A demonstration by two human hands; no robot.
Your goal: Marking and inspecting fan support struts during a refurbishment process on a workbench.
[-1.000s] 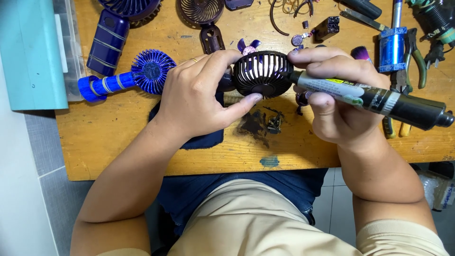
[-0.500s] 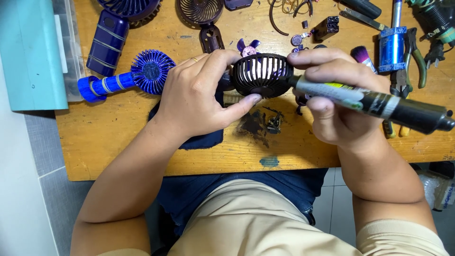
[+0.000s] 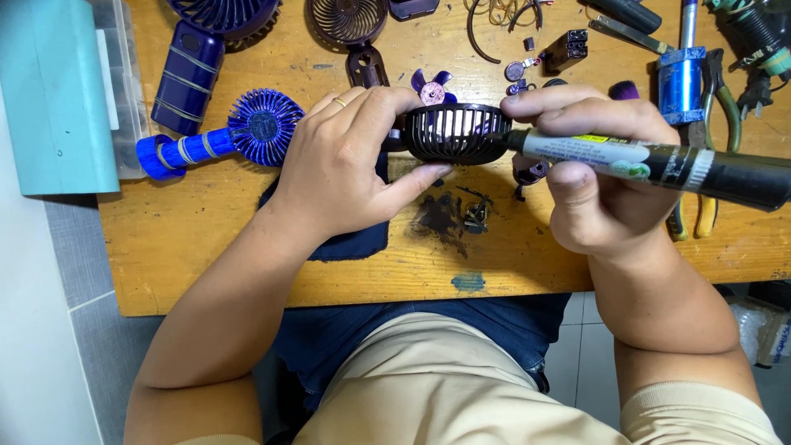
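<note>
Left hand (image 3: 346,165) clamped the black fan cage (image 3: 456,132) steady; right hand (image 3: 597,165) gripped a thick marker-like tool (image 3: 651,161), tip against the cage's right rim.

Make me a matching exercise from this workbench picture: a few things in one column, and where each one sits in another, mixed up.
Things:
1. black round fan cage
2. thick black marker pen
3. blue handheld fan with ribbed handle
4. yellow-handled pliers

Places:
A. lying on the wooden table, beside the left wrist
B. gripped in the right hand
C. at the table's right edge, under the pen
D. held by the left hand

Pairs: 1-D, 2-B, 3-A, 4-C
</note>
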